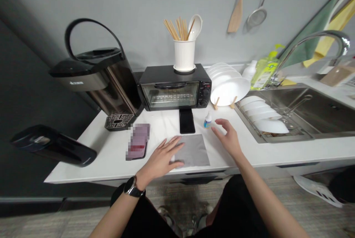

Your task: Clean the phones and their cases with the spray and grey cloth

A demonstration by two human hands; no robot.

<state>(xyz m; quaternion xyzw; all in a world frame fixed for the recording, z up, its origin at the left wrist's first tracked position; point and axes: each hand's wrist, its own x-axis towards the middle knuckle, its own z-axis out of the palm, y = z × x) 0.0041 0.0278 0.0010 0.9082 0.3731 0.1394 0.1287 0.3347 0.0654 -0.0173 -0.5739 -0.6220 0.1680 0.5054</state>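
Observation:
My left hand (pixel 165 156) lies flat with spread fingers on the left side of a thin grey cloth (pixel 194 151), close to the counter's front edge. My right hand (pixel 226 134) hovers over the counter with thumb and forefinger apart, just right of a small white dropper bottle (pixel 208 120) with a blue label. The bottle stands upright, with a gap between it and the fingers. Just behind the cloth lies a black phone (pixel 186 121), its far end close to the toaster oven. Left of my left hand rests a second phone (pixel 138 141), partly pixelated.
A toaster oven (pixel 174 90) carries a white holder (pixel 184 54) of chopsticks. To the left stand a water dispenser (pixel 111 86) and a dark tumbler (pixel 55 145). White plates (pixel 231 90) sit in a rack beside the sink (pixel 318 119). A person's shoe (pixel 317 190) shows at lower right.

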